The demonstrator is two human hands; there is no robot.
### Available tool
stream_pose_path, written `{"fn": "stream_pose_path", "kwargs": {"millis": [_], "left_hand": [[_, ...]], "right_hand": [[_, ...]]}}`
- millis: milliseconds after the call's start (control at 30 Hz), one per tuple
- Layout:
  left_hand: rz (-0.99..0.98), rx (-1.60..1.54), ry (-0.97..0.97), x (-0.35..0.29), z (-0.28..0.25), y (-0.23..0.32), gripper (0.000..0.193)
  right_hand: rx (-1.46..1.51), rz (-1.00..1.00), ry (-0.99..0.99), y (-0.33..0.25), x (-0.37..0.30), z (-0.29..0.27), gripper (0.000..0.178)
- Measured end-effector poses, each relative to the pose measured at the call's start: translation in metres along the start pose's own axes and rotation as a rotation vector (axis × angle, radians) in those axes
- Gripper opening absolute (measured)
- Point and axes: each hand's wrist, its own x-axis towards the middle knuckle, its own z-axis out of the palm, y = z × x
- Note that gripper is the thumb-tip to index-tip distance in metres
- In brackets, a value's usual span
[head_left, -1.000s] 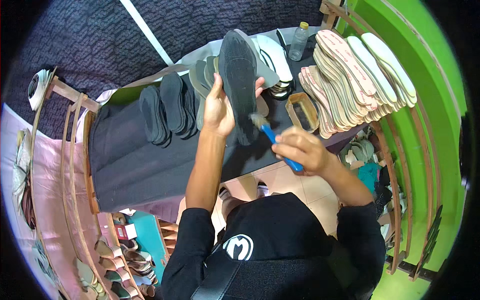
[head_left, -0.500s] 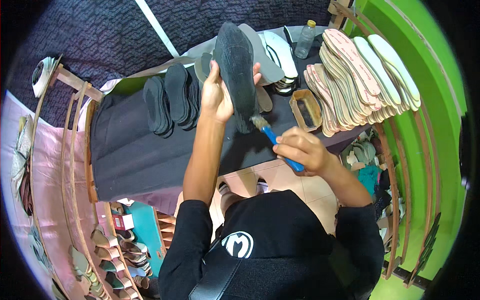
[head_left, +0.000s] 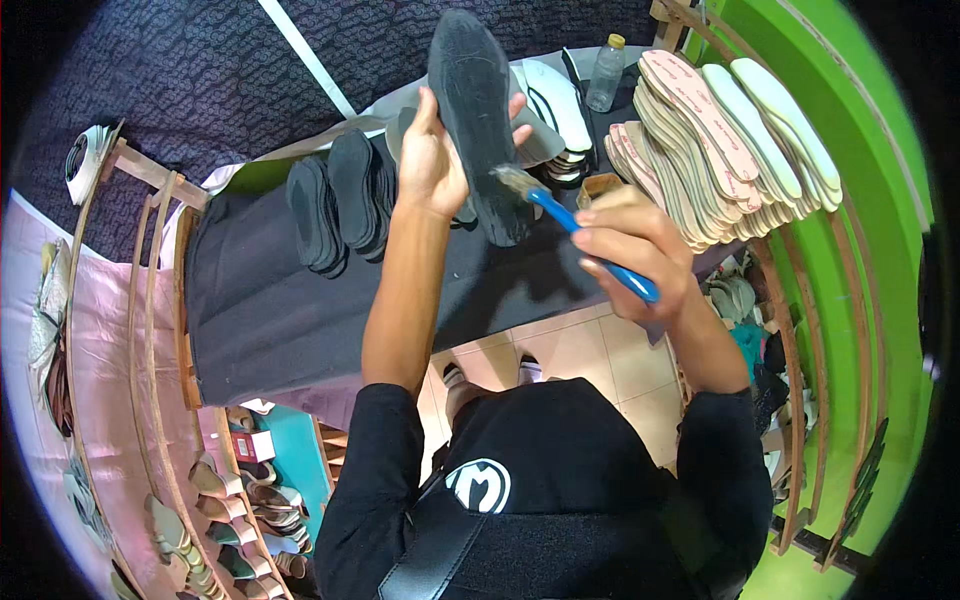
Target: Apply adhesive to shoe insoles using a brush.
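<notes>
Held up over the table, a long black shoe sole [head_left: 472, 95] rests in my left hand [head_left: 433, 172], with the thumb at one edge and fingertips showing at the other. My right hand [head_left: 645, 250] is closed round the blue handle of a paintbrush [head_left: 560, 212]. Its pale bristles lie against the lower right part of the sole's face. Behind my right hand, a small tan box [head_left: 598, 187] is mostly hidden. Grey sole-shaped pieces [head_left: 541, 143] lie behind the held sole, partly covered.
Black soles [head_left: 355, 185] are stacked at the table's left. Pale insoles [head_left: 690, 130] pile up on the right, near a clear bottle [head_left: 606, 75] with a yellow cap. Wooden rails [head_left: 790, 330] flank the dark-clothed table [head_left: 265, 320]. Shoes sit on a rack [head_left: 225, 490] at lower left.
My right hand has moved right with the brush, and the bristles have gone from the sole's lower end up along its edge. The sole sits slightly higher. The tan box is now largely covered.
</notes>
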Motion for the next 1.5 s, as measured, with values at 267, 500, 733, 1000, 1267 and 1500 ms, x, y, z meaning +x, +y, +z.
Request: {"fn": "stream_pose_path", "kwargs": {"millis": [267,500,733,1000,1267,1500], "left_hand": [[-0.101,-0.183,-0.079,0.004,-0.008,-0.001,0.061],[0.001,-0.053,0.002,0.004,-0.003,0.003,0.062],[-0.045,-0.280,-0.233,0.011,-0.012,0.001,0.067],[-0.069,-0.320,-0.290,0.009,0.011,-0.012,0.067],[-0.050,-0.299,-0.261,0.010,0.000,-0.008,0.066],[0.043,-0.030,0.044,0.017,0.010,-0.015,0.068]], "right_hand": [[-0.094,-0.173,-0.205,-0.007,-0.022,0.019,0.036],[0.179,0.024,-0.066,-0.017,-0.014,-0.005,0.028],[0.367,0.176,0.038,-0.023,-0.007,-0.016,0.024],[0.674,0.824,0.427,0.002,-0.008,0.001,0.019],[0.516,0.813,0.431,0.003,-0.014,-0.006,0.018],[-0.001,0.200,0.062,0.010,0.002,-0.011,0.022]]}}
